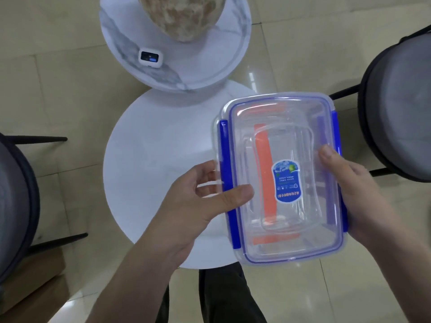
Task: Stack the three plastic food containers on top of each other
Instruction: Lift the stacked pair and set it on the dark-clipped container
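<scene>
A large clear plastic container [300, 224] with blue side clips and a blue label on its lid is held above the right edge of a round white table [149, 159]. Through its clear lid I see smaller clear containers with orange clips [263, 164] nested inside; how many I cannot tell. My left hand [198, 203] grips the container's left side, thumb on the lid beside the blue clip. My right hand [345, 185] holds its right side, thumb on the lid.
A higher round marble table [205, 64] stands behind, bearing a stone-like vase [184, 15] and a small white device with a screen [150, 57]. Dark round chairs flank the white table at left [14, 206] and right [401, 108]. Tiled floor lies around.
</scene>
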The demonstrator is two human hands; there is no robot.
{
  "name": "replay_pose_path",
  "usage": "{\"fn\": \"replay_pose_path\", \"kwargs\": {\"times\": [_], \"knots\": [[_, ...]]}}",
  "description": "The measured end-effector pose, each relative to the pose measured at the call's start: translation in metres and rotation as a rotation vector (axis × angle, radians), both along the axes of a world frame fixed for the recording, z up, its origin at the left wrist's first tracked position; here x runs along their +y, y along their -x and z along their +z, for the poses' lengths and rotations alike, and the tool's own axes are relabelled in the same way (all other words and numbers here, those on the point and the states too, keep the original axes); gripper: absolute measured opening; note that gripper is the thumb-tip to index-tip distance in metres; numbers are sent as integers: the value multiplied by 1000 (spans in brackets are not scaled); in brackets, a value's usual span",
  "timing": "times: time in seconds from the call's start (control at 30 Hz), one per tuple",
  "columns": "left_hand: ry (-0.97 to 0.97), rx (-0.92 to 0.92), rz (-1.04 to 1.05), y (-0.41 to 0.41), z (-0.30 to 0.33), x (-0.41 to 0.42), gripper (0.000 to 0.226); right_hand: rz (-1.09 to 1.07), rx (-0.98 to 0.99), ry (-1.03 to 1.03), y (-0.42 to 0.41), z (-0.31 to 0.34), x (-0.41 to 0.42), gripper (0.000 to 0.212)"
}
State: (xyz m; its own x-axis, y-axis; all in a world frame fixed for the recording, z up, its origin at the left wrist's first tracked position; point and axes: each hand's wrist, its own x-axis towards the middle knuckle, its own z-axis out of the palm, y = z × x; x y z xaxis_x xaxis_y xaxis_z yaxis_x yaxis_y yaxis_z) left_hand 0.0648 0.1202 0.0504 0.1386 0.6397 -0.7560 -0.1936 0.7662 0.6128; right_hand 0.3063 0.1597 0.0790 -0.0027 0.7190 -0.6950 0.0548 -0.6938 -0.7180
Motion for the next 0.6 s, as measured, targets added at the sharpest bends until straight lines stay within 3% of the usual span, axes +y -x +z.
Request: {"fn": "replay_pose_path", "kwargs": {"times": [0.2, 0.37, 0.6], "knots": [[8, -3, -21, -38, -9, 8, 80, 3, -41, 6, -34, -7, 0, 60], [-8, -3, -25, -62, -16, 11, 86, -16, -66, 54, -55, -17, 2, 37], [-13, -20, -10, -81, -26, 14, 82, -10, -81, 81, -70, -29, 5, 73]]}}
